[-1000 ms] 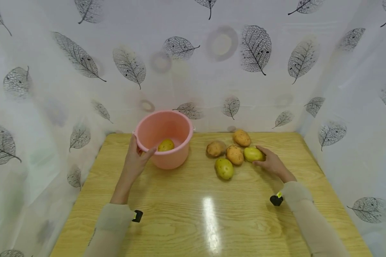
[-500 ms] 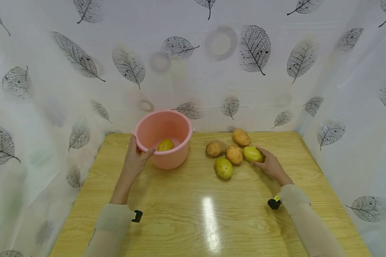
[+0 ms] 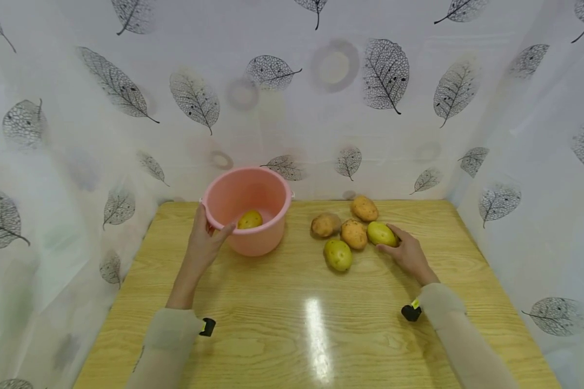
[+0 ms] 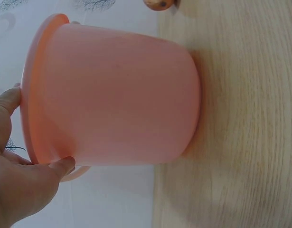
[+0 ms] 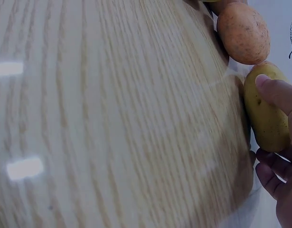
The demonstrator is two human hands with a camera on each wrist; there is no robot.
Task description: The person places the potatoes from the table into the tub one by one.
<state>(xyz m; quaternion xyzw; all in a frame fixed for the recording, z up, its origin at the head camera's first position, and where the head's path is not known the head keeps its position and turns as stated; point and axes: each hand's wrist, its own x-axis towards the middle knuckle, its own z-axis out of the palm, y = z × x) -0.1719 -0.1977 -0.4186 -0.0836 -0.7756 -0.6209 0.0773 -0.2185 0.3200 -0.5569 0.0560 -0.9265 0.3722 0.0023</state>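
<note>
My left hand (image 3: 209,233) grips the left rim of a pink plastic bucket (image 3: 253,237), thumb over the front edge and fingers (image 4: 10,99) on the outside. One yellow potato (image 3: 250,219) lies inside the bucket. My right hand (image 3: 391,243) holds a yellow-green potato (image 3: 380,233) on the table, thumb (image 5: 276,90) on one side and fingers curled round the other. Just left of it lie a brown potato (image 3: 353,234) and a green-yellow potato (image 3: 338,254). Two more brown potatoes (image 3: 325,225) (image 3: 365,208) sit behind them.
The wooden table (image 3: 292,324) is walled on three sides by a white leaf-print curtain (image 3: 384,108). The bucket stands at the back left, close to the curtain. A small black wrist camera (image 3: 207,327) sits on each sleeve.
My right forearm has swung slightly left and nearer while the hand stays on the yellow-green potato. The left hand and the bucket have not moved.
</note>
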